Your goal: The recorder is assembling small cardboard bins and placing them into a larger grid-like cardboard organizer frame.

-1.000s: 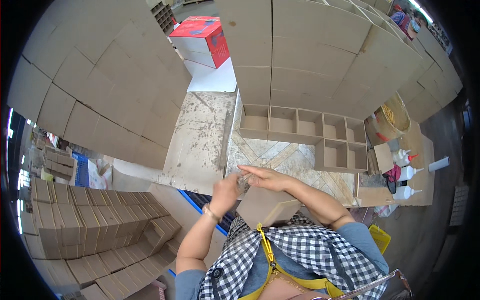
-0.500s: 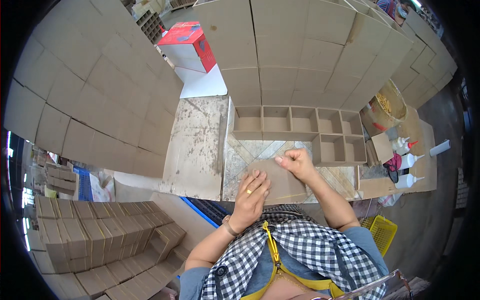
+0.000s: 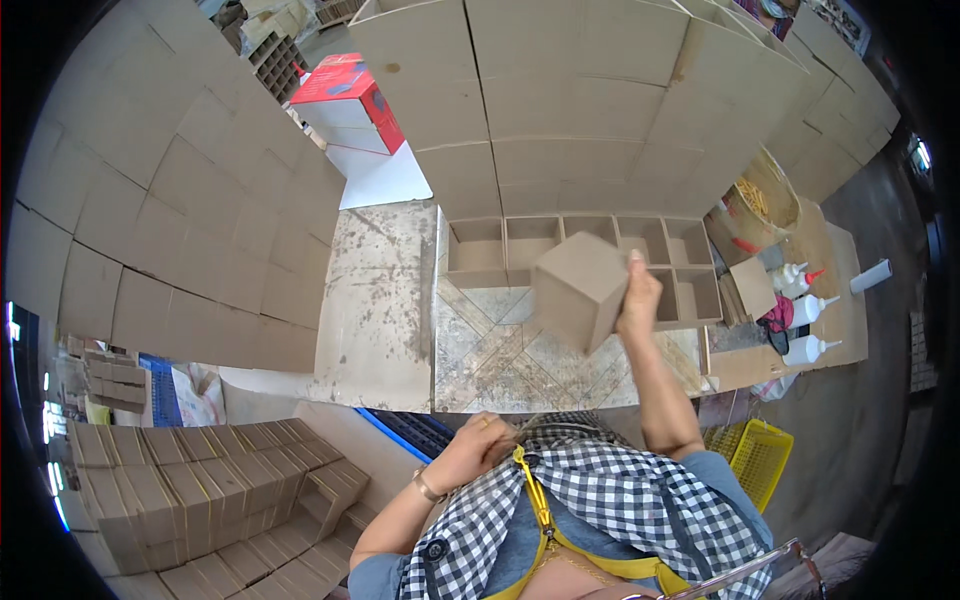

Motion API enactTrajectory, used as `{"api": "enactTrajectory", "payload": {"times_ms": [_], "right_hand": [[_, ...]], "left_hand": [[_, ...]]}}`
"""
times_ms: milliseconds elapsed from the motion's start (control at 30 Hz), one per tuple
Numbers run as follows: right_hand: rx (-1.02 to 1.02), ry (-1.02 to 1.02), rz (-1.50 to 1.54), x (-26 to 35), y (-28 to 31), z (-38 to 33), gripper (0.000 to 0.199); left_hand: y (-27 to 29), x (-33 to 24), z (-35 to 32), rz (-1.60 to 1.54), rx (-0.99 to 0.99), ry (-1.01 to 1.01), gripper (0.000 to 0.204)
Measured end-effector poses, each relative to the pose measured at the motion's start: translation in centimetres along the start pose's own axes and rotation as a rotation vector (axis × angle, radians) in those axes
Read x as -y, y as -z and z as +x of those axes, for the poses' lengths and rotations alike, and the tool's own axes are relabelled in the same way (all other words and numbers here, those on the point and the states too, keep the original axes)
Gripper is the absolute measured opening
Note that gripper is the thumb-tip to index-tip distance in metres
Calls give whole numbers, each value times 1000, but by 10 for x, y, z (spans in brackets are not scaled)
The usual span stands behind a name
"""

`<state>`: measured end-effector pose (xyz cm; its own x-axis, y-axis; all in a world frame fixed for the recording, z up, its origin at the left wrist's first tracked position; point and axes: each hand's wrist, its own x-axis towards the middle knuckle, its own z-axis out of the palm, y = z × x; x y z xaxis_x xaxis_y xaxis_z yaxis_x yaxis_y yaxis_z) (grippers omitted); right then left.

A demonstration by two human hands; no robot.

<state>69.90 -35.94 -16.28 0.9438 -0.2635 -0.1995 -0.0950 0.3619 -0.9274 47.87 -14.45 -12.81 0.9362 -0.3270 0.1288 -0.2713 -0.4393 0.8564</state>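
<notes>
My right hand [image 3: 641,297] grips a small cardboard box [image 3: 575,290] by its right side. The box is tilted above the worktable [image 3: 480,370], with closed faces toward me and its opening out of sight. Behind it stand open-topped cardboard boxes [image 3: 476,278] in a row against a tall cardboard stack, with a second short row in front on the right; the held box partly hides them. My left hand [image 3: 477,447] is drawn back to my waist beside the checked apron [image 3: 620,470]. Its fingers are curled, and whatever they may hold is hidden.
To the right are white glue bottles [image 3: 806,312], flat cardboard pieces [image 3: 752,290] and a tub of rubber bands [image 3: 765,205]. Tall cardboard stacks [image 3: 570,120] wall the back and left. A red-and-white carton [image 3: 350,105] stands at the back left, a yellow basket [image 3: 762,465] at lower right.
The cardboard box has come up off the near table edge and forward in my right hand. My left hand has let go of it and moved back to my waist.
</notes>
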Motion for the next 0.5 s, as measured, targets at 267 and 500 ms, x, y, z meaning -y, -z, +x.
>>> {"api": "enactTrajectory", "payload": {"times_ms": [267,500], "right_hand": [[906,908,-1087,-23,50,-30,25],[706,1015,-1443,-76,65,-24,13]], "left_hand": [[10,106,-95,-43,-527,645,13],[-27,120,-139,-575,-746,924,25]]}}
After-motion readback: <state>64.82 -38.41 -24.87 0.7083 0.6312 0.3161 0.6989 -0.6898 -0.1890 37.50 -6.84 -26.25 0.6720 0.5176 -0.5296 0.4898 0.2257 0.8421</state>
